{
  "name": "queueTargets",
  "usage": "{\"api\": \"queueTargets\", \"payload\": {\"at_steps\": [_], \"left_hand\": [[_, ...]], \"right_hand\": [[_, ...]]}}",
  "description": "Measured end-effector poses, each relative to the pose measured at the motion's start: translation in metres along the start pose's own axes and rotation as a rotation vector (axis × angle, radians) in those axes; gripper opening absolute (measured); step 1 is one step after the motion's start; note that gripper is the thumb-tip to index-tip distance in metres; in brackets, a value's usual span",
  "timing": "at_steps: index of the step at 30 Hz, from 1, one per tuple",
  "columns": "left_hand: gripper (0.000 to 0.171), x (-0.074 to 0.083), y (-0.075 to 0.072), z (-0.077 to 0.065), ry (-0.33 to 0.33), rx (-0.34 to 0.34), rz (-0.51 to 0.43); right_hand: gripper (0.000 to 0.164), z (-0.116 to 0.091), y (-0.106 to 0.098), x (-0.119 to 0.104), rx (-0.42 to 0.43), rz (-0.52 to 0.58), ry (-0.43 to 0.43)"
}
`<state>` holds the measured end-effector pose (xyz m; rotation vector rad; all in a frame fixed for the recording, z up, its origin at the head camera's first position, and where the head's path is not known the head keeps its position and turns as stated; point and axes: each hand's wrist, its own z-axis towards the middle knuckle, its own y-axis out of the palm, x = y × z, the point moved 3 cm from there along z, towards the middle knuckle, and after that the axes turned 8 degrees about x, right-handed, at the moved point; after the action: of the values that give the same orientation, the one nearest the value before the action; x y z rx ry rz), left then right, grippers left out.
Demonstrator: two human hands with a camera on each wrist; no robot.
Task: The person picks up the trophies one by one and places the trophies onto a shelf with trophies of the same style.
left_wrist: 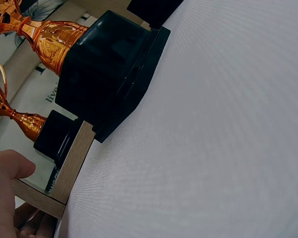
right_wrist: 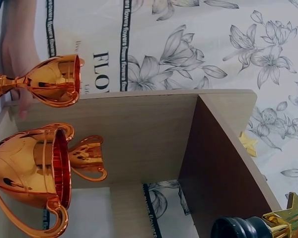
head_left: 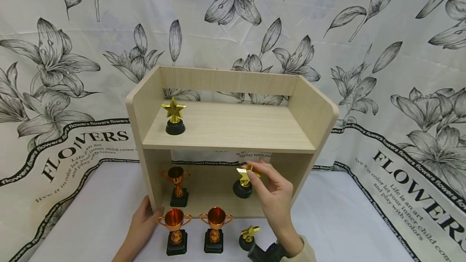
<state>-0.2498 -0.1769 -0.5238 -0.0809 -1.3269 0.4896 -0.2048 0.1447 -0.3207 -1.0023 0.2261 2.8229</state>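
Here's the held star trophy [head_left: 243, 182], bright mirror-gold, sharp-pointed, on a short gold stem above a round black base; the right grip [head_left: 275, 189] has it pinched by the star between thumb and fingers, hiding part of the gold; the base sits clear of those fingertips, below and to their left in the head view; we're at the lower compartment of the pale wooden shelf [head_left: 225, 126], nearer its right edge than its left; how deep inside, or whether the base touches down, I cannot tell; over at the shelf's bottom left front corner, the left grip [head_left: 143, 220] clasps the side panel, thumb inside, fingers outside; up top, an upper star trophy [head_left: 174, 116] stands by the left front corner; an inner cup [head_left: 178, 187] stands below, near the left edge; two copper-coloured front cups [head_left: 176, 235] and a front star [head_left: 248, 235] stand on the white-covered bench [head_left: 91, 217], before the shelf's bottom edge.
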Motion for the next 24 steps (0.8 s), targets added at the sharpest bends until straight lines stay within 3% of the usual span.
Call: {"api": "queueTargets", "payload": {"at_steps": [9,24], "left_hand": [[0.058,0.002,-0.001,0.001,-0.027,-0.021,0.017],[0.055,0.001,-0.001,0.0,-0.007,-0.005,0.003]], "right_hand": [[0.025,0.004,0.005,-0.003,-0.007,0.012,-0.025],[0.023,0.013,0.008,-0.01,-0.003,-0.02,-0.031]]}}
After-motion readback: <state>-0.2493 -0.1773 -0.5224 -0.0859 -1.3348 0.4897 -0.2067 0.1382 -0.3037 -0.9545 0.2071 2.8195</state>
